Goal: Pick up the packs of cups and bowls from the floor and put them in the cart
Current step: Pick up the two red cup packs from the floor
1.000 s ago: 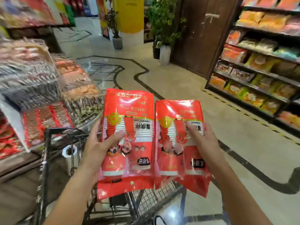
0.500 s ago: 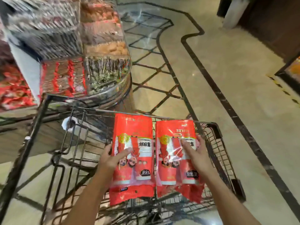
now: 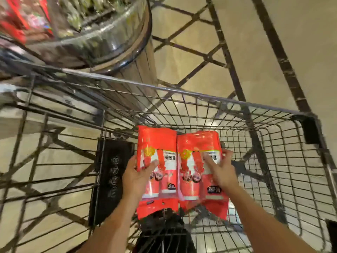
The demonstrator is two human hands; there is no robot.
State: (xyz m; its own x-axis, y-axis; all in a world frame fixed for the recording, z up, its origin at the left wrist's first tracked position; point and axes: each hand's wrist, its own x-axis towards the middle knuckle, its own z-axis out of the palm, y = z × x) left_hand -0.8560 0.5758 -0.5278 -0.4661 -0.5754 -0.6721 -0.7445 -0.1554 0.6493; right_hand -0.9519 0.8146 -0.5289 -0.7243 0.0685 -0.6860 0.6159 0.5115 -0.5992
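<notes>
Two red packs of paper cups are held side by side, low inside the wire cart (image 3: 182, 93). My left hand (image 3: 136, 177) grips the left pack (image 3: 160, 143) along its left edge, thumb across the front. My right hand (image 3: 221, 170) holds the right pack (image 3: 197, 143), fingers spread over its front and right edge. Both packs show stacked white cups through a clear window and red printed ends. Their lower ends hang near the cart's mesh floor; whether they touch it I cannot tell.
The cart's far rim and right wall (image 3: 291, 161) enclose the packs. A dark panel (image 3: 111, 172) hangs on the cart's left inner divider. A round glass display stand (image 3: 102, 42) of snacks stands just beyond the cart at upper left. Beige tiled floor (image 3: 300, 42) with dark lines lies beyond.
Both hands have lowered the two packs from chest height, above the cart, down into the basket. The view has tilted down to look into the cart.
</notes>
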